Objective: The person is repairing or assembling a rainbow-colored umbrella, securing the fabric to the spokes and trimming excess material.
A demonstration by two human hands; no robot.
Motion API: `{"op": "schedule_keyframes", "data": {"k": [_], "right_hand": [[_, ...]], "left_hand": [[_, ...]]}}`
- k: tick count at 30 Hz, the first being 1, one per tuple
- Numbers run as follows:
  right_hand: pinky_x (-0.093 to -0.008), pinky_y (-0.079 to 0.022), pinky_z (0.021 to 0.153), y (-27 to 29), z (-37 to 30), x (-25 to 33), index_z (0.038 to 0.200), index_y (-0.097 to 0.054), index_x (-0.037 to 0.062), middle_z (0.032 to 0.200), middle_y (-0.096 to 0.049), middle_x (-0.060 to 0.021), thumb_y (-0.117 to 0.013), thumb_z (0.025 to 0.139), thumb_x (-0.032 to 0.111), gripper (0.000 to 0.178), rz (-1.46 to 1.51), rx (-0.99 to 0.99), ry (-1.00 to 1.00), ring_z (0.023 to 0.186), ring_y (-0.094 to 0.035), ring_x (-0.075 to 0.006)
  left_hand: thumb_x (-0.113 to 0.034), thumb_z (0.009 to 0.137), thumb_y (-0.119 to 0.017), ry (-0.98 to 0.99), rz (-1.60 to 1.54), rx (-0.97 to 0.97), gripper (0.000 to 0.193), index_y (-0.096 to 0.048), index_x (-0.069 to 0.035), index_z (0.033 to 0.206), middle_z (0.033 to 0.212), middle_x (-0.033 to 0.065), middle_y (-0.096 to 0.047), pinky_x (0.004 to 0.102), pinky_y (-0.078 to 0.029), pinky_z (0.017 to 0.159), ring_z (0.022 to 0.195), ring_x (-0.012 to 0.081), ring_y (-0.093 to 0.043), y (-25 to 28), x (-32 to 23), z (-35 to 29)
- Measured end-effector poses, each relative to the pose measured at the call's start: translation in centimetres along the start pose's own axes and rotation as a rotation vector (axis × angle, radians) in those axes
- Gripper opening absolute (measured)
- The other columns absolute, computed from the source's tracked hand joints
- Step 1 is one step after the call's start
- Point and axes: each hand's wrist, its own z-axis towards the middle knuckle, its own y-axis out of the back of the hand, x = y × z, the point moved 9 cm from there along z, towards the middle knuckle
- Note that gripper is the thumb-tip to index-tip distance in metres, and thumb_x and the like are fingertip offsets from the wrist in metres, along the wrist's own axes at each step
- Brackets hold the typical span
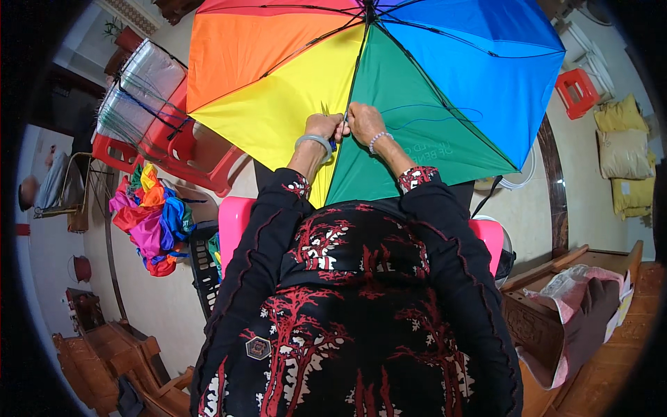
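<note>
An open rainbow umbrella (292, 90) spreads before me, its ribbed underside turned my way. Both hands meet at the thin black rib (358, 66) between the yellow and green panels. My left hand (324, 128), with a pale bangle at its wrist, is closed around small scissors (324, 109); pointed metal tips show above the fingers and a dark blue part below. Pinched closed against the rib, my right hand (366, 124) wears a beaded bracelet; what its fingertips hold is hidden. A dark blue thread (431, 105) loops from beside it across the green panel.
Left of me, a heap of colourful folded fabric (154, 219) lies by a black plastic crate (204, 267). Red stools (201, 163) carry clear-wrapped bundles (142, 87). On the right are a red stool (577, 93), yellowish sacks (623, 154) and a wooden bench (535, 320) with cloth on it.
</note>
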Motion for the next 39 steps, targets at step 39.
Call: {"op": "schedule_keyframes", "data": {"k": [39], "right_hand": [[-0.0431, -0.046, 0.069, 1.2, -1.7, 0.8, 0.071, -0.060, 0.0053, 0.079, -0.058, -0.0190, -0.055, 0.070, 0.010, 0.007, -0.188, 0.277, 0.035, 0.078, -0.056, -0.0355]], "left_hand": [[-0.007, 0.081, -0.044, -0.085, 0.087, -0.062, 0.021, -0.054, 0.004, 0.066, 0.057, 0.0117, -0.059, 0.0245, -0.038, 0.035, 0.039, 0.0137, -0.051, -0.2, 0.3, 0.6]]}}
